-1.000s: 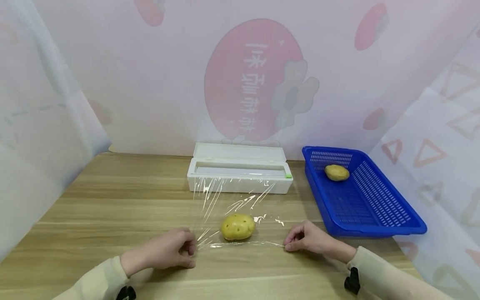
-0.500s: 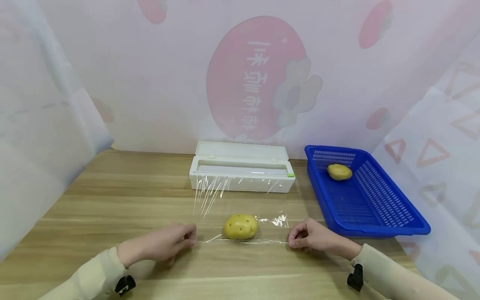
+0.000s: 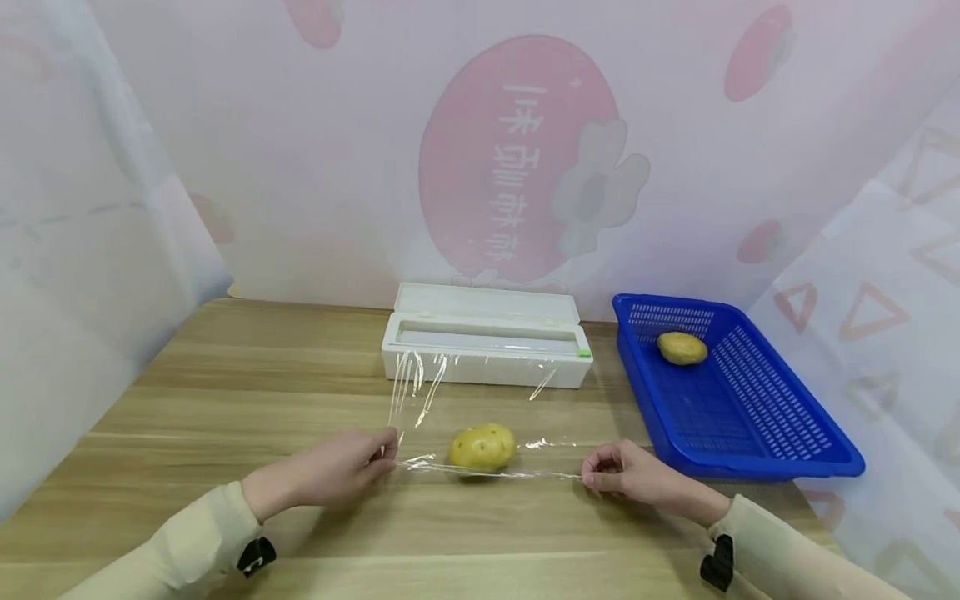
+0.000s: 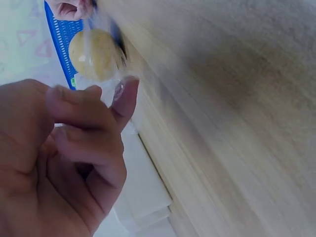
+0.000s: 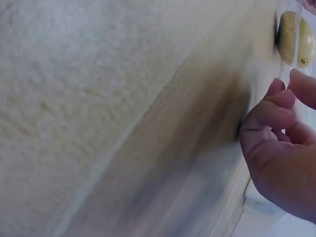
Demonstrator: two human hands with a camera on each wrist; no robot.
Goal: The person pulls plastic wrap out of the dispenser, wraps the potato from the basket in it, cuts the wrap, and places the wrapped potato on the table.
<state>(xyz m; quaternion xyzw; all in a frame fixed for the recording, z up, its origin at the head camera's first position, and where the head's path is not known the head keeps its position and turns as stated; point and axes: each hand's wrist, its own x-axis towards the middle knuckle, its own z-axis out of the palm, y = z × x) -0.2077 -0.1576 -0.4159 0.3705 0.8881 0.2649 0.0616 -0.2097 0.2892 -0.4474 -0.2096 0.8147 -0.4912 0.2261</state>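
A clear sheet of cling film [image 3: 427, 410] runs from the white dispenser box [image 3: 487, 367] toward the front of the table, over a yellow potato [image 3: 482, 447]. My left hand [image 3: 330, 468] pinches the film's near left corner; in the left wrist view its fingertip [image 4: 127, 94] has film stretched at it, with the potato [image 4: 94, 54] beyond. At the near right corner my right hand [image 3: 637, 477] pinches the film between thumb and forefinger. The film's near edge is drawn in a line between both hands, just in front of the potato.
A blue plastic basket [image 3: 738, 462] stands on the right of the wooden table [image 3: 247, 375], with a second potato [image 3: 682, 348] at its far end. The box's lid [image 3: 487, 302] is raised at the back. Printed cloth [image 3: 337, 167] hangs behind.
My left hand has moved slightly up and away from me, its fingers now closed on the film's corner. The near film edge has straightened. The right hand has barely moved.
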